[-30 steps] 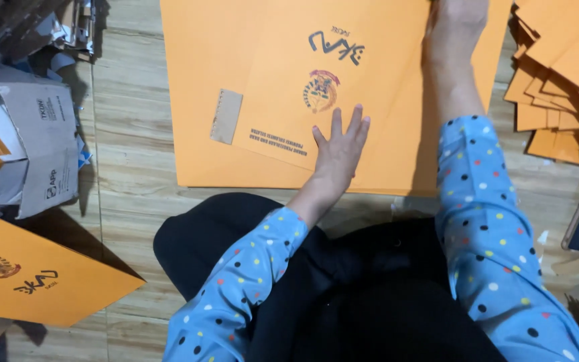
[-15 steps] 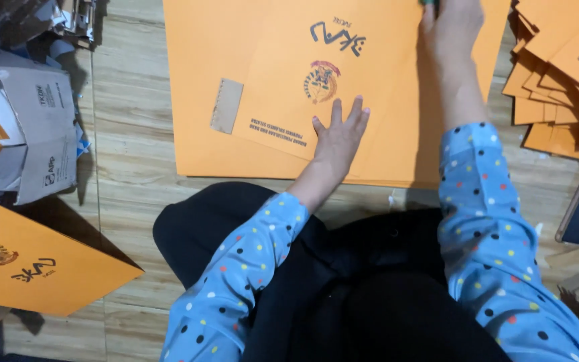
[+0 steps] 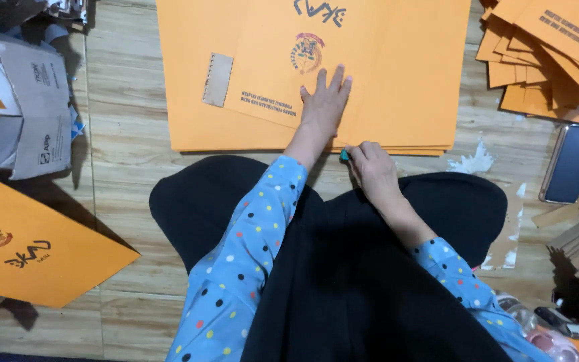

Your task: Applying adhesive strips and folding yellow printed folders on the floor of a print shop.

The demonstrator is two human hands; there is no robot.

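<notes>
Pressing flat on the top sheet, the person's left hand (image 3: 326,100) rests with fingers spread on the stack of orange envelopes (image 3: 397,80) that lies on the wooden floor (image 3: 129,141) in front of the knees. That hand's grip is open, palm down, covering the lower middle of the stack just below a printed emblem. The right hand (image 3: 373,171) sits at the stack's near edge, its grip pressed together around a small teal object (image 3: 344,155) of which only a tip shows; what the object is cannot be told. Both arms wear blue sleeves (image 3: 242,268) dotted in several colours, and a black garment (image 3: 343,281) covers the lap below the stack. A small brown perforated strip (image 3: 217,79) lies on the stack's left part. To the right of the stack, a looser heap of orange envelopes (image 3: 544,47) fans out, and below that heap a dark phone (image 3: 571,163) lies face up on the floor. Left of the stack stands a grey cardboard box (image 3: 31,114), and nearer the viewer on that side a single orange envelope (image 3: 35,248) lies at an angle. Scraps of white paper (image 3: 474,162) stick to the floor between the stack and the phone.
</notes>
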